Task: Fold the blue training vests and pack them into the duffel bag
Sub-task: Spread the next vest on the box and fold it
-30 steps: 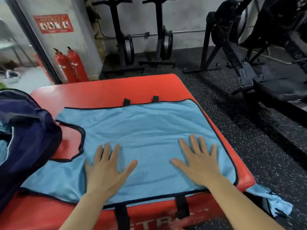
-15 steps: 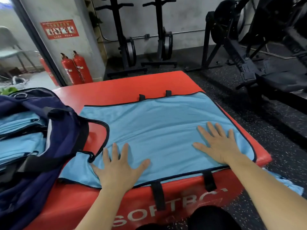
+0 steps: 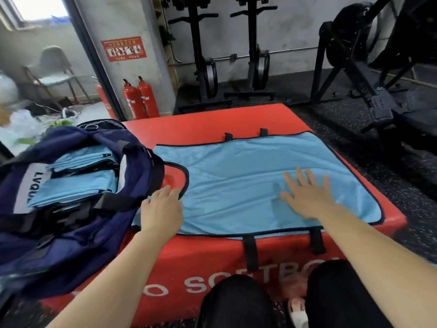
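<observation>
A light blue training vest [image 3: 248,176] with dark piping lies spread flat on the red soft box [image 3: 212,119]. My right hand [image 3: 307,197] presses flat on its middle right part, fingers spread. My left hand [image 3: 162,209] rests at the vest's left edge by the armhole cutout, fingers bent down over the fabric; I cannot see whether they grip it. The navy duffel bag [image 3: 78,233] sits open on the box's left end with several folded blue vests [image 3: 78,183] stacked inside.
Black straps hang down the box's front. Red fire extinguishers [image 3: 139,100] stand by a pillar behind. Black gym machines [image 3: 354,74] line the back and right on dark rubber flooring. My knees [image 3: 236,301] are at the box's front.
My left hand slid left across the vest to its armhole edge beside the bag. My right hand stays flat on the vest. My view turned left, showing more of the bag.
</observation>
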